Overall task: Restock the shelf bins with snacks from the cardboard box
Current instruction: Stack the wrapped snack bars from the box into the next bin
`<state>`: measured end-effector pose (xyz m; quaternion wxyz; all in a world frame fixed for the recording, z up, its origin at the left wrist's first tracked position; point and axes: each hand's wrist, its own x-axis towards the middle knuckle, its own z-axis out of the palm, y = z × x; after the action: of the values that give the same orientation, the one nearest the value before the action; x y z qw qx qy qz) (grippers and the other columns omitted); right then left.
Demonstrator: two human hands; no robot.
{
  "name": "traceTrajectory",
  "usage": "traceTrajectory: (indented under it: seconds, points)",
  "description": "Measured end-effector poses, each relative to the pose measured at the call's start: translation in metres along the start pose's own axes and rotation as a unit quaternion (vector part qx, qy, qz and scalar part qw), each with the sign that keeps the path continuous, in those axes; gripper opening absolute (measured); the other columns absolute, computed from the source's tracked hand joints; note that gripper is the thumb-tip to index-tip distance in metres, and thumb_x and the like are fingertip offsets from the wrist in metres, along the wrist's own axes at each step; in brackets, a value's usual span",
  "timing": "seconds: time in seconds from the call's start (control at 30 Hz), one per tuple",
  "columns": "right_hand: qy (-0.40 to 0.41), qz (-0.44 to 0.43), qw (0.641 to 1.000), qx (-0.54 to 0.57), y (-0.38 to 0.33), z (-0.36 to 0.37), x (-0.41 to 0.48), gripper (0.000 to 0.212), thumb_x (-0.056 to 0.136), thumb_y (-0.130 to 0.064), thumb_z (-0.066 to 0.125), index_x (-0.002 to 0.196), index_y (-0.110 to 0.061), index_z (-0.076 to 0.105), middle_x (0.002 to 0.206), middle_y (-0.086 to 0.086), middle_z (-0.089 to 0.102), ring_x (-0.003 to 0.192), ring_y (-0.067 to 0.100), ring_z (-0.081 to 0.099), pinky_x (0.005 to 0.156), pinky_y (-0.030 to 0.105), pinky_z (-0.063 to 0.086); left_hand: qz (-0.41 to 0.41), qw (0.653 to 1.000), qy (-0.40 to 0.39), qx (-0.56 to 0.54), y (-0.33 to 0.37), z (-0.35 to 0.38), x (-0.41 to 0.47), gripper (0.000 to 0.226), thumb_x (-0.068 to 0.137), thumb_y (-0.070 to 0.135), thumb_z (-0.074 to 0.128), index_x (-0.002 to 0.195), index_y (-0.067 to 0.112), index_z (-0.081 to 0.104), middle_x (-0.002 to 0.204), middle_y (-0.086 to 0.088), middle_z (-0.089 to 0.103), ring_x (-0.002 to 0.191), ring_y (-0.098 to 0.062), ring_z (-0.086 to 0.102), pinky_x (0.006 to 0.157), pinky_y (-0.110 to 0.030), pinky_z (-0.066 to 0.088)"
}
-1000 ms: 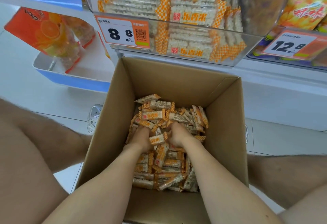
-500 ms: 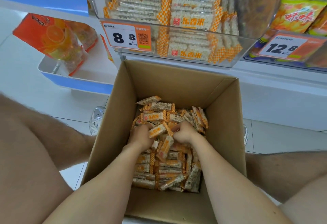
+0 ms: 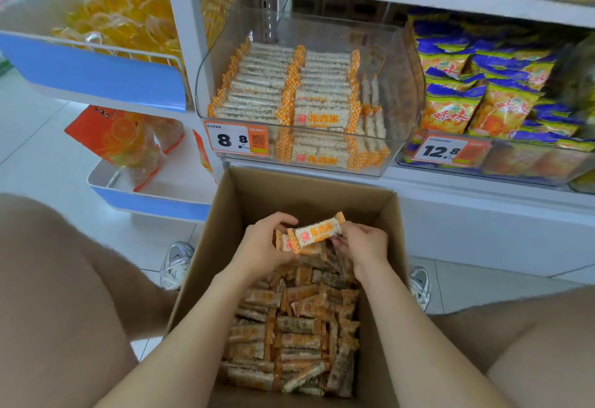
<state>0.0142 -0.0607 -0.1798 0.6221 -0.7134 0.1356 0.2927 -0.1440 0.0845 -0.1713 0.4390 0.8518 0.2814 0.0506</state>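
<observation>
hands lifted; left hand (image 3: 260, 246), right hand (image 3: 363, 243) hold snack bars (image 3: 314, 233).

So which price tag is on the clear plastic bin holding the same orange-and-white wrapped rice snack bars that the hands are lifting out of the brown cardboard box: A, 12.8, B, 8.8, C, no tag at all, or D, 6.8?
B: the white-and-orange price tag reading 8.8 sits on the front of the clear plastic bin stacked with the orange-and-white wrapped rice snack bars held by both hands.
</observation>
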Motion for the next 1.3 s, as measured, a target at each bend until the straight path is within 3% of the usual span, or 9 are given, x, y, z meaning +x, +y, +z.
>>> traceTrajectory:
  seconds: [0.17,0.3,0.43,0.57,0.7,0.83,0.97,1.1,1.3]
  points:
    - [-0.001,-0.019,0.998,-0.052,-0.019,0.003,-0.014,0.018,0.091,-0.029,0.078,0.101,-0.014,0.078,0.092,0.005,0.08,0.087,0.021,0.077,0.084,0.039,0.065,0.059,0.997,-0.021,-0.039,0.037,-0.04,-0.003,0.061,0.073,0.024,0.094,0.126,0.041,0.068,0.118,0.025,0.069,0.114,0.005,0.062,0.102,-0.031,0.053]
    - [-0.044,-0.027,0.998,-0.03,-0.042,0.008,-0.037,0.019,0.094,-0.028,0.077,0.104,-0.012,0.076,0.092,0.005,0.08,0.088,0.019,0.078,0.076,0.035,0.065,0.09,0.99,-0.056,-0.093,0.069,-0.07,-0.009,0.065,0.073,0.008,0.091,0.127,0.036,0.068,0.119,0.012,0.072,0.113,-0.007,0.069,0.095,-0.039,0.061]
    - [-0.02,-0.093,0.995,-0.01,-0.07,0.013,-0.067,0.013,0.091,-0.03,0.08,0.091,-0.017,0.08,0.087,0.002,0.08,0.089,0.022,0.076,0.085,0.043,0.063,0.113,0.985,-0.067,-0.115,0.104,-0.095,-0.021,0.059,0.073,0.027,0.096,0.124,0.034,0.066,0.119,0.011,0.071,0.109,-0.008,0.069,0.094,-0.039,0.06]
    - [-0.001,-0.219,0.975,-0.021,-0.102,0.01,-0.106,0.008,0.092,-0.019,0.075,0.099,-0.022,0.075,0.095,-0.002,0.074,0.096,0.017,0.07,0.069,0.026,0.049,0.146,0.986,0.015,-0.076,0.131,-0.121,-0.02,0.029,0.088,0.033,0.084,0.112,0.04,0.069,0.118,0.021,0.068,0.112,0.0,0.064,0.104,-0.041,0.05]
    - [-0.153,-0.358,0.915,-0.104,-0.129,0.003,-0.136,0.045,0.101,-0.015,0.059,0.136,-0.043,0.056,0.125,-0.024,0.058,0.113,-0.008,0.057,0.087,0.016,0.052,0.168,0.983,-0.009,-0.068,0.158,-0.152,-0.018,0.028,0.089,0.021,0.082,0.11,0.037,0.073,0.104,0.018,0.07,0.094,0.001,0.066,0.086,-0.033,0.049]
    - [-0.233,-0.42,0.831,-0.282,-0.163,-0.005,-0.144,0.032,0.105,-0.036,0.058,0.137,-0.041,0.063,0.125,-0.037,0.06,0.113,-0.015,0.056,0.097,0.013,0.045,0.188,0.98,-0.035,-0.051,0.173,-0.178,-0.011,0.039,0.088,0.017,0.083,0.119,0.037,0.07,0.114,0.006,0.071,0.102,-0.022,0.069,0.094,-0.053,0.056]
    - [-0.224,-0.466,0.767,-0.38,-0.196,-0.01,-0.139,0.042,0.104,-0.04,0.061,0.145,-0.032,0.06,0.135,-0.019,0.06,0.125,0.002,0.055,0.102,0.026,0.047,0.156,0.983,-0.081,-0.055,0.173,-0.194,0.001,0.064,0.084,0.028,0.088,0.136,0.045,0.055,0.126,0.01,0.067,0.111,-0.013,0.069,0.096,-0.041,0.06]
    - [-0.142,-0.525,0.713,-0.442,-0.232,-0.009,-0.111,0.038,0.105,-0.03,0.06,0.144,-0.027,0.057,0.13,-0.012,0.052,0.122,0.008,0.052,0.098,0.024,0.037,0.148,0.971,0.0,0.188,0.163,-0.193,0.021,0.078,0.09,0.047,0.078,0.154,0.027,0.04,0.15,0.011,0.049,0.137,-0.009,0.047,0.11,-0.027,0.043]
    - [-0.161,-0.46,0.66,-0.572,-0.241,0.014,-0.053,0.042,0.105,-0.031,0.059,0.146,-0.025,0.054,0.151,0.003,0.05,0.142,0.022,0.046,0.115,0.034,0.036,0.079,0.931,-0.079,0.348,0.149,-0.178,0.057,0.094,0.095,0.056,0.061,0.166,0.033,0.004,0.175,0.003,-0.003,0.161,-0.032,-0.001,0.127,-0.056,0.014]
